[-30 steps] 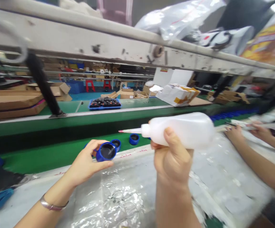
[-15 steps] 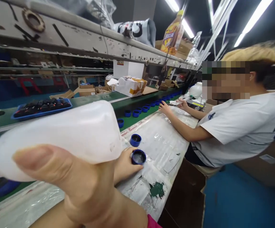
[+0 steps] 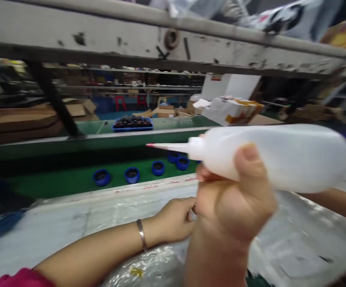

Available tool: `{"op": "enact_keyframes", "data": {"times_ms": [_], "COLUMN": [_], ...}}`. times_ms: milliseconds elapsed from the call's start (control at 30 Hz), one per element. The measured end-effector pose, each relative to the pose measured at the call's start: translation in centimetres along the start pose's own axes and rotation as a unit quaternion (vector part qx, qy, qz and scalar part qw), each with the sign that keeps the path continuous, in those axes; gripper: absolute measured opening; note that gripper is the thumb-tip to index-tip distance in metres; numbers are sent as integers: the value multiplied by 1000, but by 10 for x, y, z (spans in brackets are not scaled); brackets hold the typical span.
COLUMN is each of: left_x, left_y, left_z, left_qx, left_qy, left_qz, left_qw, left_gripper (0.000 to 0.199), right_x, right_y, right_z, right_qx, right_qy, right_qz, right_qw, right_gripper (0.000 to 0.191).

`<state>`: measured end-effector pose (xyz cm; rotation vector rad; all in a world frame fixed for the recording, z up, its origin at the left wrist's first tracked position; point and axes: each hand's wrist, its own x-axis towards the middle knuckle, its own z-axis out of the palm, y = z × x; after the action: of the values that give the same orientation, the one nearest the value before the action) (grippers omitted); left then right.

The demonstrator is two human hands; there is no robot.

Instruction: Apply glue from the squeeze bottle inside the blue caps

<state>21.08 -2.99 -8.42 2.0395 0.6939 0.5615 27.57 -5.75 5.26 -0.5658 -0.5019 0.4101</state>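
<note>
Green conveyor belt point(image 3: 53, 187), cardboard boxes point(image 3: 20, 121) beyond

Right hand point(image 3: 229, 203) raised at lower centre of frame, curled into fist, thumb point(image 3: 249, 159) on top, pointing up. Right forearm point(image 3: 215, 259) rising steeply from bottom edge. Left forearm point(image 3: 86, 247) low across lower left, close to level, pink sleeve point(image 3: 23, 278) at bottom-left corner, metal bracelet point(image 3: 141, 235) on wrist. Left hand point(image 3: 173, 221) just left of right hand, fingers point(image 3: 187, 211) curled inward, fingertips partly hidden behind right hand.
</note>
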Motion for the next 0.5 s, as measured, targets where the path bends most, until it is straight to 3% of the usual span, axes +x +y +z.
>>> {"op": "enact_keyframes", "data": {"times_ms": [100, 200, 300, 400, 500], "left_x": [-31, -56, -77, -95, -104], "left_y": [-12, -32, -63, -97, -120], "left_z": [-60, -128, -186, -216, -223], "left_qx": [71, 157, 238, 269, 269], "left_qy": [44, 138, 257, 313, 315], "left_qz": [-45, -119, -212, -306, -327], "left_qw": [995, 971, 912, 858, 849], "left_gripper": [12, 17, 68, 79, 57], "right_x": [6, 3, 0, 2, 12], "right_y": [2, 5, 12, 28, 52], "right_z": [5, 9, 12, 12, 9], "right_qx": [-10, -12, -8, 0, 10], "right_qy": [22, 34, 19, -17, -20], "right_qz": [0, 2, 14, 49, 102], "right_qw": [1000, 999, 1000, 999, 995], "right_gripper": [32, 34, 40, 46, 49]}}
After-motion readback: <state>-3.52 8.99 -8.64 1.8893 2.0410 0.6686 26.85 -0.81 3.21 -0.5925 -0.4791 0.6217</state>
